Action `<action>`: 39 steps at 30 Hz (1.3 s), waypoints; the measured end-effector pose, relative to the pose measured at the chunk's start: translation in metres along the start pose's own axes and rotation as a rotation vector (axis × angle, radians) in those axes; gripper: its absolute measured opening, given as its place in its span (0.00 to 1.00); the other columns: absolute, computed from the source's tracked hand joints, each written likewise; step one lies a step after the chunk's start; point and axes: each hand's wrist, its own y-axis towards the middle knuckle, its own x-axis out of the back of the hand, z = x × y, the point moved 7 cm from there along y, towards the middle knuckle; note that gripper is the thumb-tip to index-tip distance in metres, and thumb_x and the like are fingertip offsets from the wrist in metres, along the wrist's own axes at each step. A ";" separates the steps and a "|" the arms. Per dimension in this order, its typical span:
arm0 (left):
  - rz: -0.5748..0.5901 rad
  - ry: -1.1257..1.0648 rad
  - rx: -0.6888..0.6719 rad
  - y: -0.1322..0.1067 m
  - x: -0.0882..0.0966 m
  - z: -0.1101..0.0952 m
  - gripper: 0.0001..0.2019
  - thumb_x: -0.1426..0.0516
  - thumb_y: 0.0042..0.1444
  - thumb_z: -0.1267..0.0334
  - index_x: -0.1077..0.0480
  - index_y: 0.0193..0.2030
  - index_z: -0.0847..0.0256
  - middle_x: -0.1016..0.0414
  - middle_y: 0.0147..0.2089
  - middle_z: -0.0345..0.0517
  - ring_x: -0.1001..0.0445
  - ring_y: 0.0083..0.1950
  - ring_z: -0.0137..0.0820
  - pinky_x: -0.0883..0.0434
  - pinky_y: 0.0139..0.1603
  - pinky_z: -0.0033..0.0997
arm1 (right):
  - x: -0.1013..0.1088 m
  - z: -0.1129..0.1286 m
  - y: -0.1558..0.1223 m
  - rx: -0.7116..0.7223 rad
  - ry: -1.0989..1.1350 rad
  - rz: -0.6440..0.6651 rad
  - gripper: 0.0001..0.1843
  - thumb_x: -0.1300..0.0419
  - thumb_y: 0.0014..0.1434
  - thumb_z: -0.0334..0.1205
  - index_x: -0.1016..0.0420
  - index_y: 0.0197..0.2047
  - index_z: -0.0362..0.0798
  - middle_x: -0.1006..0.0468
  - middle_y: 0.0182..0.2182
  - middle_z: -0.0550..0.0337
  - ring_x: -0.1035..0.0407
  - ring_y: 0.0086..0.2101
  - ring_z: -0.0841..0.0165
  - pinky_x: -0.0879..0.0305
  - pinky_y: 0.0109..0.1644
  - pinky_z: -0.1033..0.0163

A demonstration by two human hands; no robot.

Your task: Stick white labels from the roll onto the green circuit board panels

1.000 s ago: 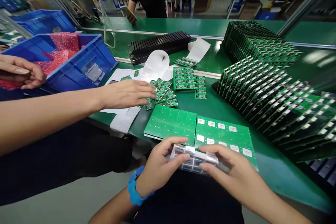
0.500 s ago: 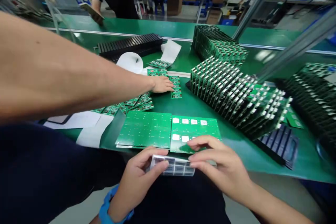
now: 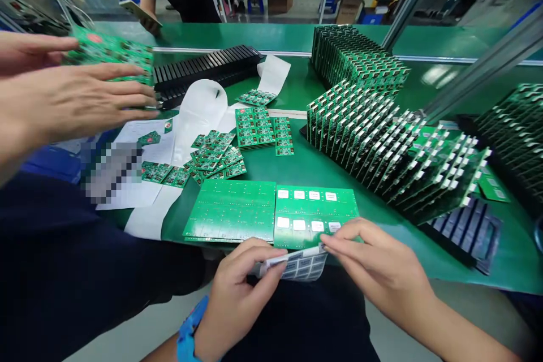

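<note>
My left hand (image 3: pixel 250 280), with a blue band at the wrist, grips a sheet of white labels (image 3: pixel 303 266) between thumb and fingers at its left end. The sheet is bent over at the top, just beyond the table's front edge. My right hand (image 3: pixel 369 260) pinches at its upper right corner; whether a single label is between the fingertips I cannot make out. Right behind the sheet lies a green circuit board panel (image 3: pixel 314 209) with several white square labels stuck on in two rows. To its left is a stack of green panels (image 3: pixel 235 209) without labels.
A co-worker's hands (image 3: pixel 85 85) hold a green board at the left. Stacked small boards (image 3: pixel 254 127) and loose ones (image 3: pixel 214 155) lie mid-table, near a white paper strip (image 3: pixel 199 107). Racks of upright boards (image 3: pixel 382 147) stand right; a black rack (image 3: pixel 207 70) lies behind.
The co-worker's arm has drawn back left from the small boards, and a board is now in their hands. My hands and the label sheet have shifted slightly right; my right fingers have closed at its corner.
</note>
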 end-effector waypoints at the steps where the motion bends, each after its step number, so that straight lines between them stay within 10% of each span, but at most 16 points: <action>1: 0.013 0.035 -0.062 -0.001 0.000 -0.005 0.11 0.44 0.54 0.75 0.28 0.42 0.59 0.28 0.34 0.44 0.28 0.34 0.27 0.30 0.32 0.23 | -0.001 0.003 -0.002 0.032 -0.054 0.019 0.21 0.49 0.62 0.26 0.32 0.55 0.55 0.28 0.35 0.56 0.33 0.35 0.66 0.33 0.35 0.60; 7: 0.148 0.245 -0.404 -0.014 -0.009 -0.028 0.20 0.47 0.55 0.79 0.33 0.52 0.59 0.28 0.42 0.48 0.29 0.43 0.30 0.30 0.42 0.28 | 0.001 0.009 -0.007 -0.032 -0.173 0.104 0.30 0.50 0.62 0.27 0.51 0.65 0.53 0.29 0.32 0.57 0.34 0.33 0.63 0.34 0.37 0.56; 13: 0.175 0.259 -0.367 -0.012 -0.007 -0.026 0.18 0.47 0.56 0.77 0.32 0.51 0.56 0.26 0.41 0.47 0.27 0.43 0.30 0.28 0.41 0.27 | 0.027 -0.038 0.003 -0.456 0.308 0.147 0.28 0.42 0.59 0.38 0.46 0.60 0.51 0.28 0.27 0.63 0.31 0.28 0.68 0.31 0.35 0.62; 17: 0.218 0.233 -0.274 -0.005 -0.007 -0.016 0.17 0.48 0.55 0.77 0.31 0.47 0.56 0.28 0.51 0.49 0.26 0.48 0.32 0.26 0.44 0.26 | 0.045 -0.087 0.017 -0.540 0.237 0.026 0.28 0.41 0.57 0.42 0.45 0.59 0.47 0.27 0.29 0.60 0.31 0.32 0.65 0.32 0.39 0.58; 23: 0.292 0.302 -0.206 -0.002 -0.020 0.002 0.15 0.48 0.57 0.75 0.31 0.47 0.56 0.32 0.58 0.48 0.28 0.53 0.33 0.28 0.50 0.29 | 0.025 -0.118 0.025 -0.591 0.157 0.180 0.28 0.44 0.58 0.39 0.48 0.60 0.47 0.28 0.29 0.62 0.32 0.31 0.66 0.34 0.36 0.60; 32: 0.296 0.225 -0.081 -0.001 -0.019 0.013 0.14 0.48 0.58 0.74 0.31 0.47 0.56 0.30 0.56 0.45 0.28 0.52 0.32 0.28 0.51 0.29 | 0.026 -0.104 0.026 -0.488 -0.139 0.144 0.23 0.46 0.59 0.38 0.46 0.57 0.46 0.29 0.30 0.59 0.32 0.30 0.64 0.32 0.36 0.57; 36: 0.294 0.104 0.089 0.002 -0.017 0.016 0.12 0.49 0.60 0.69 0.30 0.47 0.55 0.29 0.54 0.44 0.28 0.53 0.32 0.29 0.52 0.30 | 0.038 -0.068 0.022 -0.231 -0.614 -0.103 0.19 0.45 0.60 0.38 0.37 0.54 0.42 0.34 0.44 0.44 0.35 0.43 0.54 0.35 0.45 0.47; 39: 0.237 -0.018 0.231 0.004 -0.013 0.017 0.11 0.50 0.62 0.65 0.30 0.48 0.55 0.27 0.51 0.45 0.29 0.52 0.32 0.31 0.52 0.29 | 0.036 -0.034 0.020 -0.116 -0.529 -0.178 0.15 0.45 0.61 0.38 0.34 0.51 0.45 0.34 0.46 0.45 0.36 0.45 0.55 0.35 0.47 0.50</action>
